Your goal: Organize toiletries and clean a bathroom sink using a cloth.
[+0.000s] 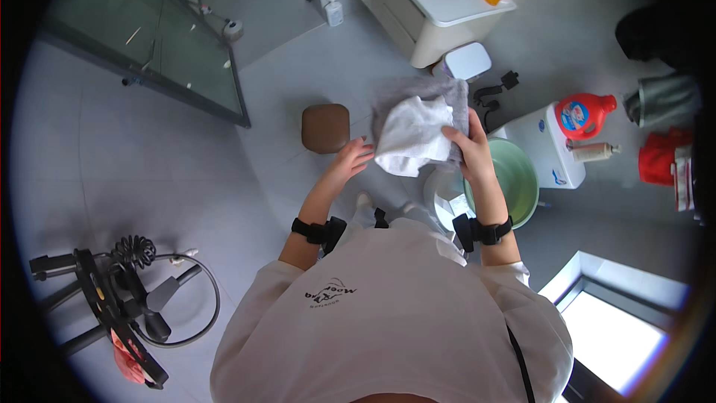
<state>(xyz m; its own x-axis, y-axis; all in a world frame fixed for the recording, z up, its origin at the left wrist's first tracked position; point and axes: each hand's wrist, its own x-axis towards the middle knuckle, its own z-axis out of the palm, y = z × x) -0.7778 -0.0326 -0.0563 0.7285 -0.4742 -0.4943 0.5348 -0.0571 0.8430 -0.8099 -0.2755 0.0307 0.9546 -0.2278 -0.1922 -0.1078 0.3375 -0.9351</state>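
Note:
In my right hand I hold a folded grey towel with a white cloth lying on top of it. My thumb presses on the white cloth, and the fingers go under the grey towel, partly hidden. Just left of the cloths is my left hand, its fingers apart and nothing in it. Below my right forearm stands a green basin, partly covered by the arm.
A brown stool stands on the floor ahead. Right of the basin, a red detergent bottle and a pump bottle rest on a white appliance. Beyond are a white bin and a washbasin cabinet. A glass door stands left.

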